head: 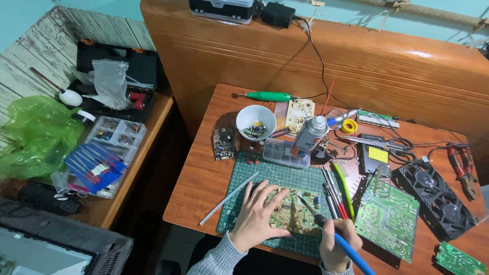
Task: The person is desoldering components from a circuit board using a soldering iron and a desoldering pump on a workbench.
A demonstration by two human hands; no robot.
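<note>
left hand (257,216): mine, flat, fingers spread, pressing down on the circuit board (293,213), gripping nothing
right hand (336,242): mine, closed around the blue-handled soldering iron (331,231), tip resting on the board's right part
circuit board: lies on the green cutting mat (275,178), near front edge of the wooden table (204,178)
beside right hand: green circuit board (388,218), wire coil stand (383,181), tweezers and tools (333,191)
behind the mat: white bowl (255,122) with small parts, spray can (309,135), clear parts box (282,153)
far right: black double fan (435,196), red pliers (461,165)
</note>
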